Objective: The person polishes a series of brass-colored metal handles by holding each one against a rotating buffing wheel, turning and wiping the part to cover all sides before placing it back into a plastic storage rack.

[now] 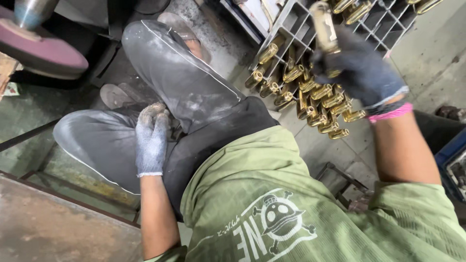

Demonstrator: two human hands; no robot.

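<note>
Seen at lower centre of the frame: a white skull-and-lettering print (272,225) on an olive-green shirt, the lettering upside down and partly folded into the cloth. No other label or package made out.

Cut off at the upper left edge: a round maroon polishing wheel (41,53) with a shiny metal spindle above it, only part visible. Cut off at the right edge: a blue plastic crate (454,160), its contents hard to make out. Blurred at the top of the frame: a short brass cylindrical part (324,26), raised in the right hand (359,68) in its dark grey knit glove with a pink cuff; grip closed around the part's lower end, fingers wrapped tight.

In the upper centre and right: a grey plastic slatted crate (291,22), tipped on the concrete floor, with shiny brass tubular parts lodged in its compartments. Spilled from its mouth just below the raised hand: a heap of the same brass tubular parts (320,104), touching one another.

Rested at centre left on dusty grey trousers (179,77): the left hand (151,138) in a dirty white knit glove, fingers loosely curled, grip holding nothing.
</note>
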